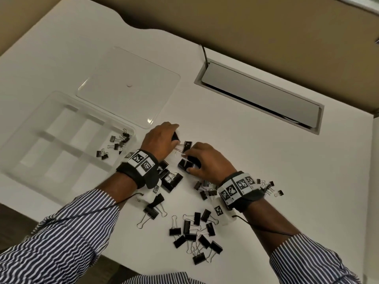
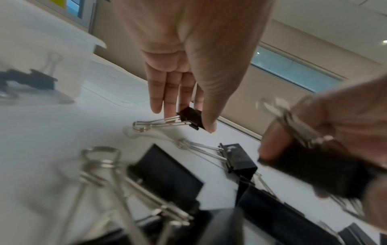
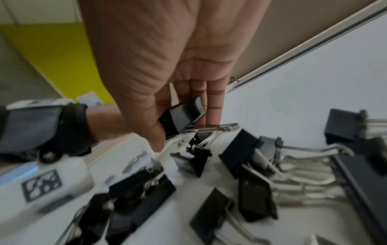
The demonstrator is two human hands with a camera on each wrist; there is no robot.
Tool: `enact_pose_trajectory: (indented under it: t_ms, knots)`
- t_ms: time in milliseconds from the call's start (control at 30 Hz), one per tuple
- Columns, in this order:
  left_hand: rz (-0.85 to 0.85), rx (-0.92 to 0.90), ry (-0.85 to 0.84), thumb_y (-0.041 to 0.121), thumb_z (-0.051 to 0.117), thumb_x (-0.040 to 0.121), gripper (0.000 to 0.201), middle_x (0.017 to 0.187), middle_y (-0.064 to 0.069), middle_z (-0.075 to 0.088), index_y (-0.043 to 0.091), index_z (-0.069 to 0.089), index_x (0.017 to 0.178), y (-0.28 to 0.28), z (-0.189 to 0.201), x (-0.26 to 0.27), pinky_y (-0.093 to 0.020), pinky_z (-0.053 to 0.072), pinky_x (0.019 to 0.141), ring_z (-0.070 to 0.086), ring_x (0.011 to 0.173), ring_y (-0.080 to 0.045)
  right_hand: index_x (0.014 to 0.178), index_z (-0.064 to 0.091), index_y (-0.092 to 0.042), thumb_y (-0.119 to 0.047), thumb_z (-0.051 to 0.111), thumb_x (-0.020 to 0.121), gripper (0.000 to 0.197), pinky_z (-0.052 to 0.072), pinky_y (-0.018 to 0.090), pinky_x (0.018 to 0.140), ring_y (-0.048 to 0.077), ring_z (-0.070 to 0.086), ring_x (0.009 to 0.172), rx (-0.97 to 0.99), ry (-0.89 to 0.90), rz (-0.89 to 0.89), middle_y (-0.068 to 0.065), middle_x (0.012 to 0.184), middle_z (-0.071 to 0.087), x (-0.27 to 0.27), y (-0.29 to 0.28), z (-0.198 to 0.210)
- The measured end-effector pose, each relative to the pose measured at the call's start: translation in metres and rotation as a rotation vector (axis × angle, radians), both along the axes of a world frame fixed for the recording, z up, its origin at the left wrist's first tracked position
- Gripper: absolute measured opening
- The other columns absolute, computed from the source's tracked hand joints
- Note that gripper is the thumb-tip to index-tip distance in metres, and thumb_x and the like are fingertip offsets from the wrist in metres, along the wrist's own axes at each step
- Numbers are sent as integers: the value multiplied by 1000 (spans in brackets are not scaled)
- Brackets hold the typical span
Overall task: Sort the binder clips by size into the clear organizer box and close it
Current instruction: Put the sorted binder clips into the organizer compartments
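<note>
My left hand (image 1: 173,138) pinches a black binder clip (image 2: 191,117) by its body between thumb and fingers, just above the white table, with the clip's wire handles pointing back. My right hand (image 1: 191,163) grips a larger black clip (image 3: 182,116) right beside it. One more clip (image 1: 187,146) lies on the table between the hands. The clear organizer box (image 1: 26,128) sits open to the left, and several small clips (image 1: 117,144) lie in its near-right compartment. Its clear lid (image 1: 129,87) lies flat behind it.
Loose clips are scattered on the table: large ones (image 1: 171,180) under my left wrist, medium ones (image 1: 196,236) near the front edge, small ones (image 1: 268,187) beyond my right wrist. A grey cable hatch (image 1: 260,95) is set into the table at the back right.
</note>
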State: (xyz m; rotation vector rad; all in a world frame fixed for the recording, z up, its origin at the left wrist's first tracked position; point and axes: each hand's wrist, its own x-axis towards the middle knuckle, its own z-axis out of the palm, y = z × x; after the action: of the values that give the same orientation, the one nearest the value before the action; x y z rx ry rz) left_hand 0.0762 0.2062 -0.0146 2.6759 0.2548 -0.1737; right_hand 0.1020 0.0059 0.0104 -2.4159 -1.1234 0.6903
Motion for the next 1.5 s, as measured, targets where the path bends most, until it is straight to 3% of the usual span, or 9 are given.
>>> enact_pose_trajectory:
  t_ms: [167,500,733,867,1133,1500]
  knots:
    - [17,-14,-25,26,77,82,59,117,-9,63,14,54,134,17,4,-12,-42,53,86,61,102,-28,127,58,-21,-29,66,87,42,54,39,76,22,48,111,-62,-91,129,2,120,54,-17,10,-10]
    - [-14,-94,-51,25,77,82,62,116,-7,65,17,52,138,15,15,-10,-41,54,85,62,95,-22,127,54,-24,-27,69,87,43,55,39,65,25,54,102,-162,-155,111,4,123,49,-10,5,-22]
    - [-82,-119,-25,29,75,84,62,132,-4,60,22,50,140,-14,8,-3,-39,50,94,60,112,-22,119,55,-23,-20,70,80,42,52,36,59,24,55,86,-211,-160,90,2,113,50,4,-12,-15]
    - [-61,-104,-33,28,74,84,62,126,-5,63,21,50,140,-31,2,1,-40,51,92,61,108,-24,120,56,-23,-21,70,81,41,53,38,62,23,56,82,-206,-129,39,0,111,49,8,-28,-14]
    - [-73,-34,-1,27,67,90,57,135,-10,57,15,46,142,-54,0,9,-42,46,98,55,120,-29,123,56,-24,-15,67,82,43,49,33,64,25,56,94,-211,-177,-159,2,115,51,26,-54,-18]
    - [-149,-16,-16,23,70,88,54,139,-9,55,12,52,137,-57,-5,7,-40,44,98,56,119,-29,131,55,-26,-24,68,86,47,49,34,78,25,54,104,-149,-115,-196,-1,125,50,35,-54,-34]
